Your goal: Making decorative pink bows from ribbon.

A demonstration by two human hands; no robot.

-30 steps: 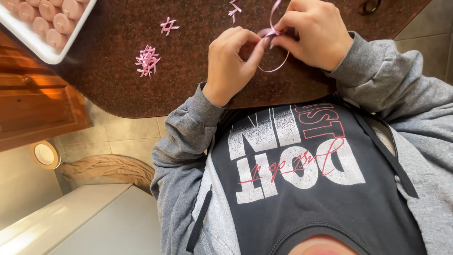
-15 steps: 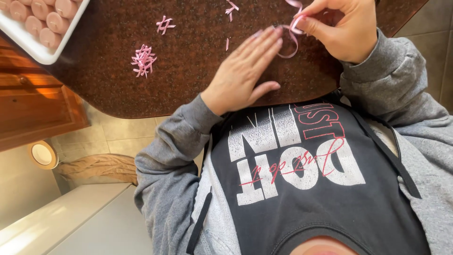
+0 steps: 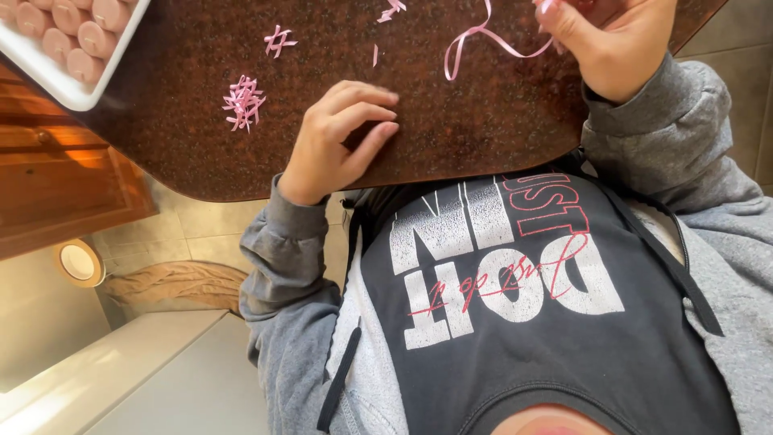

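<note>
Right hand (image 3: 616, 44) pinches ribbon (image 3: 483, 36) (pink).

Warm, soft daylight, sharp focus, slight blur on the raised right hand (image 3: 616, 40).

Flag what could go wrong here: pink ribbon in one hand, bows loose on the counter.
1. The right hand pinches the pink ribbon at one end only; the loose loop trails on the counter and could snag or twist.
2. The left hand rests curled on the counter near a small ribbon scrap and the finished bows; a sweep might scatter them.
3. The white tray of pink rounds overhangs the counter edge and may tip.
</note>
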